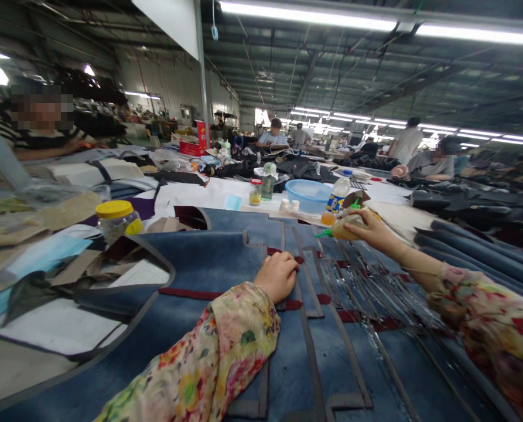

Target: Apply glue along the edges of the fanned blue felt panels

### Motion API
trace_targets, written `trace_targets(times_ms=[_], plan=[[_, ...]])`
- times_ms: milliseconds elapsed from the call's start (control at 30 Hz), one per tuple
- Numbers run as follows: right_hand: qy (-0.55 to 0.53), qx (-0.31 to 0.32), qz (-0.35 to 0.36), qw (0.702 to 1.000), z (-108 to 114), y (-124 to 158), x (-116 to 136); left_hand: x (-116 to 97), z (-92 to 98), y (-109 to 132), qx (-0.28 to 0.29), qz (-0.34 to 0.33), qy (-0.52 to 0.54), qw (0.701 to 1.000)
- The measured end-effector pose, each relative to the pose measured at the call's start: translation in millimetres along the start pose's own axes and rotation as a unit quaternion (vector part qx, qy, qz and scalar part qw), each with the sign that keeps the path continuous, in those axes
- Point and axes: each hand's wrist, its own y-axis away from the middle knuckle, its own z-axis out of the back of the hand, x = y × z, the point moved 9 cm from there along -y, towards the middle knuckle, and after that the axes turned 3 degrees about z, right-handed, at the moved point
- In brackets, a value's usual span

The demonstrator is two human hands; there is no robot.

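Note:
My left hand (277,275) rests as a loose fist on a large blue fabric sheet (208,258) marked with dark grey strips and red patches; nothing shows inside the fingers. My right hand (373,230) reaches out to the right and grips a squeeze bottle of glue (347,225) lying on its side, its green nozzle pointing left just above the fabric. Shiny wet lines of glue (375,287) streak the fabric below the right arm. Both arms wear floral sleeves.
A jar with a yellow lid (114,217) stands at left among paper and fabric scraps. Behind the sheet are a light blue basin (308,193), small jars and a plastic bottle (338,196). Rolled dark material (472,246) lies at right. Other people work at the far tables.

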Motion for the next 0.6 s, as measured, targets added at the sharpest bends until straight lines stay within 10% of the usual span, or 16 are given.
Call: trace_targets(times_ms=[600], plan=[[0.002,-0.007,-0.137,0.991,-17.9,-44.0,-33.6,0.8,-0.3,0.6,-0.001,0.002,0.003,1.000]])
